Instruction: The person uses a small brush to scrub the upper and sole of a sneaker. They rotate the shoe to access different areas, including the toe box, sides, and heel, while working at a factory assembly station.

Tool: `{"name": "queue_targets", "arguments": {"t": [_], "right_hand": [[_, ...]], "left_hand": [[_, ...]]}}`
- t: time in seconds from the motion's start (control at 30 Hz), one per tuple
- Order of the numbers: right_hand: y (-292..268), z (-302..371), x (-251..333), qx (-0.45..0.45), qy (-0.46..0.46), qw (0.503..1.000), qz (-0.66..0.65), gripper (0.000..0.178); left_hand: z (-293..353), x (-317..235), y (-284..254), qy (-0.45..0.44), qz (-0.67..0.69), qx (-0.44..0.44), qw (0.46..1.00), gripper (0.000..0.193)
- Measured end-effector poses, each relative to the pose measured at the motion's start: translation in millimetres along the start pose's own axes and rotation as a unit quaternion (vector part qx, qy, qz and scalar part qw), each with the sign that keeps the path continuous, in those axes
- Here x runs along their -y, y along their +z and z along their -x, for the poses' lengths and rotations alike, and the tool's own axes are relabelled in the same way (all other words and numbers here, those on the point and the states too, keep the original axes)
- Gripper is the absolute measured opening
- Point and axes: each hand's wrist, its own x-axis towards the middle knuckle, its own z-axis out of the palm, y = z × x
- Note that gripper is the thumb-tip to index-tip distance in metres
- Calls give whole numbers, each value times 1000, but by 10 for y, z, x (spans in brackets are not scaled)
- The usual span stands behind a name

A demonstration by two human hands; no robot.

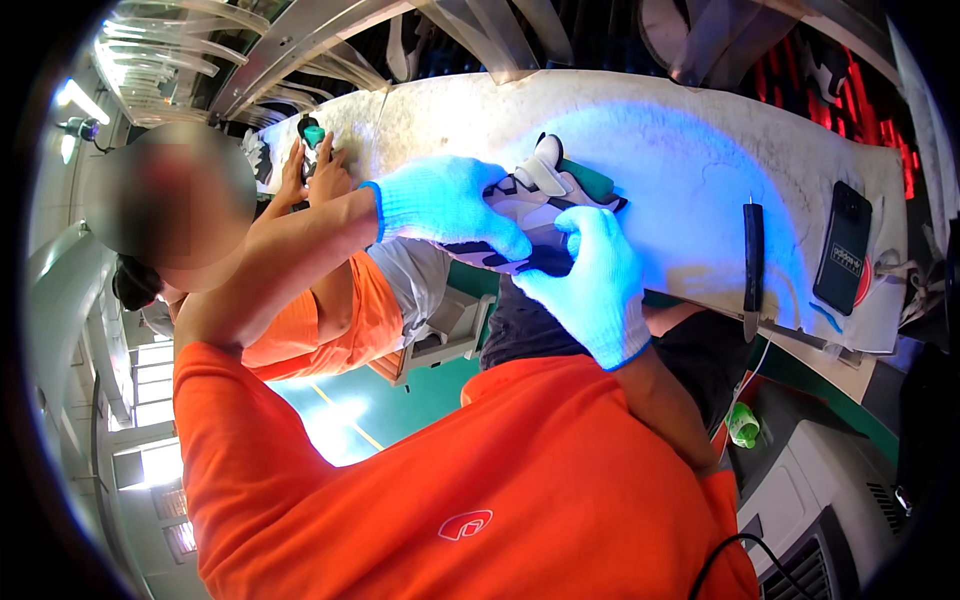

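Note:
A sneaker [537, 209] in grey, white and black, with a green part at its far right end, is held tilted over the near edge of the worktable. My left hand [440, 203], in a white glove lit blue, is closed around its left part, with the thumb along the near side. On the right, my gloved right hand [597, 292] is closed at the shoe's near side, fingers bent against the upper and thumb low by the sole. Whether a small item sits between those fingertips cannot be made out.
On the pale worktable [690, 165] lie a black-handled knife [753, 258] and a dark phone [844, 245]. At left, a co-worker's hands [318, 178] handle another shoe [309, 133]. Shoes hang beyond plastic strips at the back. A grey machine [815, 478] stands at lower right.

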Motion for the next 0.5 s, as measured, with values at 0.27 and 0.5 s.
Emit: {"name": "queue_targets", "arguments": {"t": [0.27,0.5], "right_hand": [[-23,-35,80,29,29,998,48,74],[94,28,70,26,27,995,89,70]], "left_hand": [[74,-204,6,-31,-43,-13,999,100],[-3,-290,150,-39,-99,-28,994,114]]}}
